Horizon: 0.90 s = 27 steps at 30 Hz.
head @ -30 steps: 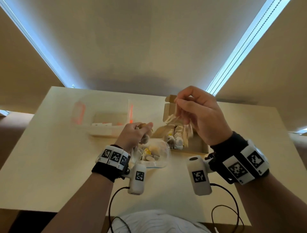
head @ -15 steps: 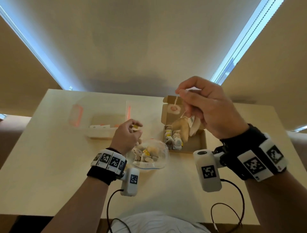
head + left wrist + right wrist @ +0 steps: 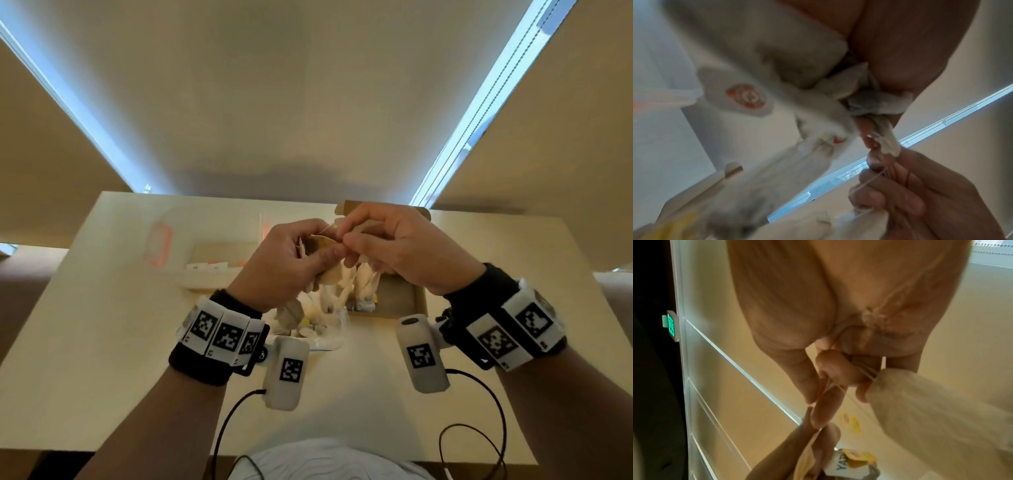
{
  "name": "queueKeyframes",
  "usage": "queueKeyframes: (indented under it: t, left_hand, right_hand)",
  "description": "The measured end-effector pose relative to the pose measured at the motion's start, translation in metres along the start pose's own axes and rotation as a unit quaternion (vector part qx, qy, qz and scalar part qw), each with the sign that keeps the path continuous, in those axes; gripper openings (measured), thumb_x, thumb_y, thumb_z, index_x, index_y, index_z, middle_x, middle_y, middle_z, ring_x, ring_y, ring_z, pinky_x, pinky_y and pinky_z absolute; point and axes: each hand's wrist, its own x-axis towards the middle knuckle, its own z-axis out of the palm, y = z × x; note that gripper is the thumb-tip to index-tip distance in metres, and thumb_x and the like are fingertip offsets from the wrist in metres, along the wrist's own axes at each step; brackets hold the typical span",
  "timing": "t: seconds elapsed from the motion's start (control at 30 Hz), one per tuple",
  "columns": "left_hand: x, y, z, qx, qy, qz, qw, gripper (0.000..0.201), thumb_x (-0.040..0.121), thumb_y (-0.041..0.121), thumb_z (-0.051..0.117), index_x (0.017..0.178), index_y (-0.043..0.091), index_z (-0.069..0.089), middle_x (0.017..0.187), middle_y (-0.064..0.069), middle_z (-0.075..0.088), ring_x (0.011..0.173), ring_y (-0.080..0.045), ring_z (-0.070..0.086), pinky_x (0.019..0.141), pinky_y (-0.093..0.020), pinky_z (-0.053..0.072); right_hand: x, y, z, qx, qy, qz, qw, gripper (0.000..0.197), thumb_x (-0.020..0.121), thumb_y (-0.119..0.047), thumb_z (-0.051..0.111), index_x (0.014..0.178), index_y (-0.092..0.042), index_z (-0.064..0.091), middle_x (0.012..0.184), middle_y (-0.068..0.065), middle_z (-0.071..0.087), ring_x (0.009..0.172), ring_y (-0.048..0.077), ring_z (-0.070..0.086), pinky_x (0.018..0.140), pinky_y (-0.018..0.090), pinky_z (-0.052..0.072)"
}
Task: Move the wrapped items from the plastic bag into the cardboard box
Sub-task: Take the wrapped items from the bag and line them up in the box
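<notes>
Table (image 3: pixel 102 308) fills the lower part of the head view, pale and wide, with everything gathered near its middle. On its far left stands a clear plastic container (image 3: pixel 205 260) with orange clips. To the right of that, toward the far side, sits the open cardboard box (image 3: pixel 407 301), its flap raised behind the hands, with some wrapped items already inside. Just near and left of the box lies the plastic bag (image 3: pixel 325 337), touching or almost touching the box's near edge (the hands hide the exact join), with more small pieces in it.

Both hands are raised together above the bag and the box. The left hand (image 3: pixel 291 263) has its fingers and thumb curled tight round a bunch of wrapped items (image 3: pixel 330 274), pale paper-like pouches with strings and small tags that dangle below the fist. The right hand (image 3: pixel 400 250) meets it from the right, thumb and forefinger pinched on thin strings (image 3: pixel 871 180) leading from the bunch, while its other fingers curl over further pouches hanging over the box. In the right wrist view, 2 yellow tags (image 3: pixel 851 421) show below the fingers; the left wrist view shows a white tag with an orange mark (image 3: pixel 746 97), blurred.
</notes>
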Motion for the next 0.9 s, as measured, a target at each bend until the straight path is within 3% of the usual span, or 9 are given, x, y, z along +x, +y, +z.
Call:
queueKeyframes:
  t: [0.1,0.17,0.2,0.27,0.37,0.5,0.63,0.73,0.9]
  left_hand:
    - [-0.003,0.001,-0.009,0.039,0.009,-0.008,0.999,0.014,0.087,0.026,0.068,0.088,0.012,0.069,0.065,-0.002,0.067,0.053,-0.031,0.061,0.047,-0.033,0.051]
    - [-0.005,0.001,-0.015,0.061,0.012,-0.013,0.998,0.008,0.089,0.02,0.068,0.086,0.013,0.069,0.064,0.0,0.068,0.053,-0.027,0.063,0.048,-0.027,0.05]
    - [-0.005,0.001,-0.018,0.075,0.01,-0.016,0.997,0.006,0.09,0.018,0.068,0.086,0.013,0.069,0.063,0.004,0.068,0.051,-0.017,0.062,0.049,-0.022,0.048]
    - [-0.008,0.003,-0.02,0.102,0.0,-0.023,0.995,0.004,0.09,0.016,0.068,0.087,0.014,0.07,0.063,0.012,0.068,0.052,-0.003,0.06,0.051,-0.013,0.045]
    - [-0.01,0.006,-0.022,0.161,-0.023,-0.034,0.986,0.004,0.089,0.019,0.07,0.089,0.016,0.072,0.069,0.012,0.069,0.058,0.003,0.063,0.054,-0.009,0.045]
    - [-0.01,0.008,-0.022,0.255,-0.074,-0.06,0.962,0.003,0.089,0.024,0.07,0.091,0.022,0.072,0.076,0.017,0.066,0.061,0.014,0.059,0.056,-0.004,0.042]
    - [-0.011,0.009,-0.02,0.264,-0.097,-0.083,0.956,0.002,0.09,0.024,0.069,0.09,0.024,0.07,0.076,0.018,0.064,0.062,0.015,0.059,0.054,-0.004,0.042]
    - [-0.011,0.01,-0.021,0.249,-0.1,-0.092,0.959,0.001,0.09,0.022,0.069,0.089,0.022,0.07,0.073,0.016,0.065,0.058,0.013,0.059,0.054,-0.005,0.042]
    - [-0.014,0.004,-0.028,0.209,-0.109,-0.107,0.966,0.005,0.086,0.018,0.074,0.091,0.017,0.071,0.07,0.013,0.068,0.053,0.004,0.059,0.051,-0.012,0.044]
  right_hand:
    - [-0.005,0.006,-0.004,0.009,-0.004,0.011,1.0,0.014,0.092,-0.01,0.066,0.104,-0.016,0.064,0.083,0.004,0.076,0.068,0.03,0.061,0.06,0.028,0.048]
    - [-0.009,0.011,-0.006,0.014,-0.006,0.019,1.0,0.017,0.09,-0.005,0.067,0.103,-0.015,0.064,0.085,0.003,0.076,0.081,0.037,0.069,0.061,0.026,0.05]
    - [-0.01,0.013,-0.007,0.006,-0.009,0.022,1.0,0.018,0.089,-0.003,0.067,0.103,-0.015,0.065,0.086,0.002,0.076,0.083,0.036,0.07,0.063,0.026,0.052]
    - [-0.013,0.015,-0.005,-0.027,-0.012,0.03,0.999,0.018,0.089,-0.001,0.066,0.102,-0.014,0.066,0.087,0.001,0.075,0.074,0.019,0.071,0.066,0.027,0.054]
    - [-0.017,0.016,-0.001,-0.072,-0.008,0.033,0.997,0.02,0.088,-0.002,0.067,0.1,-0.017,0.068,0.091,-0.006,0.072,0.064,0.005,0.067,0.064,0.022,0.055]
    - [-0.018,0.016,0.0,-0.141,0.005,0.012,0.99,0.021,0.088,-0.006,0.068,0.099,-0.024,0.068,0.093,-0.011,0.071,0.072,-0.005,0.065,0.066,0.015,0.051]
    - [-0.02,0.013,0.002,-0.2,0.006,-0.003,0.98,0.012,0.086,-0.02,0.074,0.09,-0.031,0.07,0.074,-0.026,0.067,0.07,-0.011,0.06,0.062,0.007,0.044]
    - [-0.021,0.014,0.002,-0.206,0.022,-0.014,0.978,0.012,0.085,-0.021,0.076,0.081,-0.031,0.071,0.065,-0.039,0.06,0.065,-0.014,0.058,0.062,0.003,0.041]
    - [-0.022,0.019,-0.004,-0.139,0.025,0.001,0.99,0.007,0.087,-0.022,0.073,0.082,-0.027,0.072,0.076,-0.017,0.071,0.069,0.002,0.065,0.068,0.016,0.052]
